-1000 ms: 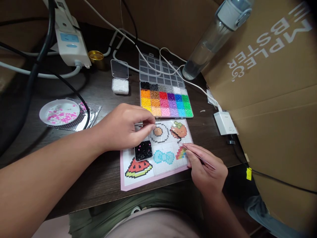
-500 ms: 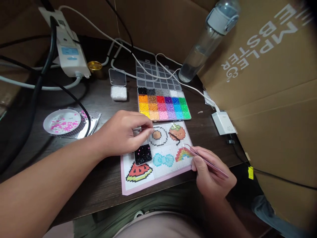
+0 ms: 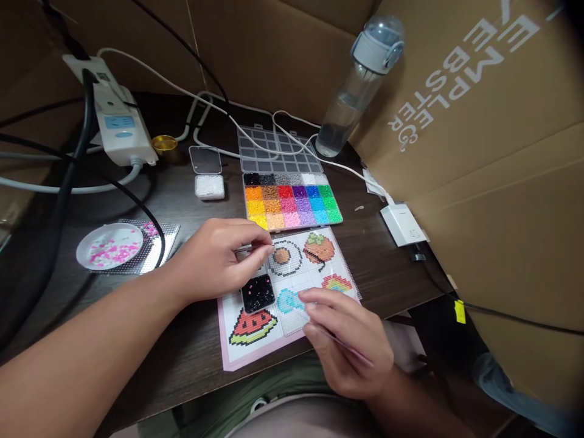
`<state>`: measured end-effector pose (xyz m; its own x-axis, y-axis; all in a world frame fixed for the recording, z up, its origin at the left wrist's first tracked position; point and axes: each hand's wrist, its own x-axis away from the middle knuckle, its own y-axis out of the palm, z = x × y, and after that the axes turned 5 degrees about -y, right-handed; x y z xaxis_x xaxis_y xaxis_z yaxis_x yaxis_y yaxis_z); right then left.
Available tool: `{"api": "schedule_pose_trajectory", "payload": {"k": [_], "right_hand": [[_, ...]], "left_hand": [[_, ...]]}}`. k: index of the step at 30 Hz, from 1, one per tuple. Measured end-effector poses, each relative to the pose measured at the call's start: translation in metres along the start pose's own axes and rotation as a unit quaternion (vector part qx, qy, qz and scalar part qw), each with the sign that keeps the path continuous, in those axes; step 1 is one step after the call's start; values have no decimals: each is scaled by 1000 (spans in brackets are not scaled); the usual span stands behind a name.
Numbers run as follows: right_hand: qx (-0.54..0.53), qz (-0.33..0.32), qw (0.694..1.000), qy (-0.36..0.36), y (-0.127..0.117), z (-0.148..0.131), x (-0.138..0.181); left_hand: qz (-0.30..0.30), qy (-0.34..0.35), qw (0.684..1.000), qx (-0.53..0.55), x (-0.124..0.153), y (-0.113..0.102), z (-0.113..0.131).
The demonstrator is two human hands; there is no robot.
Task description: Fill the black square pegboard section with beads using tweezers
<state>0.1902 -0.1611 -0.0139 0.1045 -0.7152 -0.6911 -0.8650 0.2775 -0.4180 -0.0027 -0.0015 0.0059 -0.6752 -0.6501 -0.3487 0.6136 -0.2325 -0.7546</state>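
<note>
A clear pegboard [image 3: 314, 277] lies over a pink-edged pattern sheet [image 3: 237, 356] showing a watermelon, egg, fruit, bow and rainbow. My left hand [image 3: 219, 258] rests on the board's left part, fingers pinched together beside the egg picture, just above a small black tray of dark beads [image 3: 258, 292]. My right hand [image 3: 344, 337] is closed round thin tweezers [image 3: 347, 347] and covers the board's lower right, near the blue bow. An open bead box [image 3: 292, 204] with many coloured compartments sits right behind the board.
A white dish of pink and white beads [image 3: 109, 244] sits at left on a mesh sheet. A small box of white beads [image 3: 210, 185], a gold cap [image 3: 164, 145], a power strip [image 3: 116, 118], cables, a water bottle [image 3: 353, 91], a white charger [image 3: 404, 224] and cardboard walls surround the dark desk.
My right hand with the tweezers has moved left and toward me, from the rainbow at the board's right edge to over the bow. The left hand has stayed put.
</note>
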Motion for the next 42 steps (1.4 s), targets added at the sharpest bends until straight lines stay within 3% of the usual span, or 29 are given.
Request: {"api": "schedule_pose_trajectory", "payload": {"k": [4,13,27,35,42], "right_hand": [[-40,-51,998,-1,12,-4,-2],[-81,26,996,13,21,-2,-6],[-85,17,995,40,19,-5,-2],[-42,55,991,115,17,-3,9],[-30,52,992,112,18,-2,8]], "left_hand": [[5,4,1000,-3,-1,0,1],[10,6,1000,-7,-1,1,2],[2,-3,1000,-9,1,4,-1],[30,27,999,4,1,6,1],[20,10,1000,15,1,6,3]]}}
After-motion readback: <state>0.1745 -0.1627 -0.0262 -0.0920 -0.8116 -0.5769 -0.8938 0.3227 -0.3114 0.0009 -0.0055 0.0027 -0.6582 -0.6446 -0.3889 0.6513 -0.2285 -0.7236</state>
